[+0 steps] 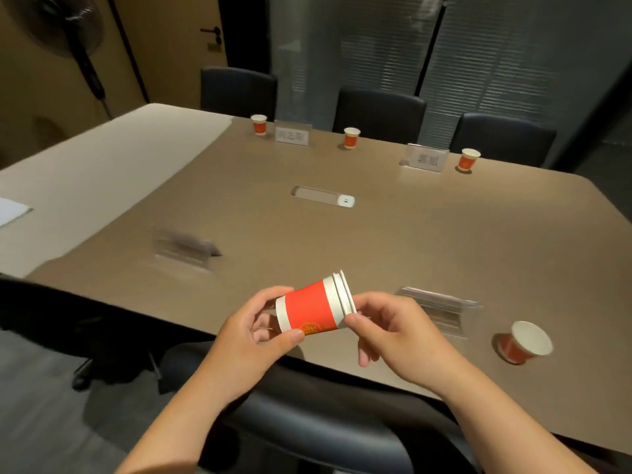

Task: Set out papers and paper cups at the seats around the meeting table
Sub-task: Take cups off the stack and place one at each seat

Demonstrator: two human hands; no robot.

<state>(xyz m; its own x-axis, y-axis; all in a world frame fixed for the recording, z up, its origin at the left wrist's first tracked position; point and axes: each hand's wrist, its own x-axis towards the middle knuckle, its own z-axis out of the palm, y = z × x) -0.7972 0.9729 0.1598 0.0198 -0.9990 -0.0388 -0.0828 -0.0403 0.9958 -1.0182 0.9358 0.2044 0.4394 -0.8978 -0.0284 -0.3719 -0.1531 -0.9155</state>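
Head view: nested stack of red paper cups (313, 311) held sideways above the meeting table (273, 206).
Left hand (254, 336) grasps its base at 9 o'clock; right hand (386, 331) pinches the rims.

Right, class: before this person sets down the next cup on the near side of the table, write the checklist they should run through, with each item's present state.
1. Stack of cups held: ok, left hand grips its base end.
2. Top cup ready to separate: ok, right hand fingers are at the rims.
3. Near right seat served: ok, a cup stands by its name holder.
4. Near left name holder has a cup: not ok, none beside it.
5. Far side served: ok, three cups stand there.
6. Papers at seats: not ok, only one sheet at the left edge.
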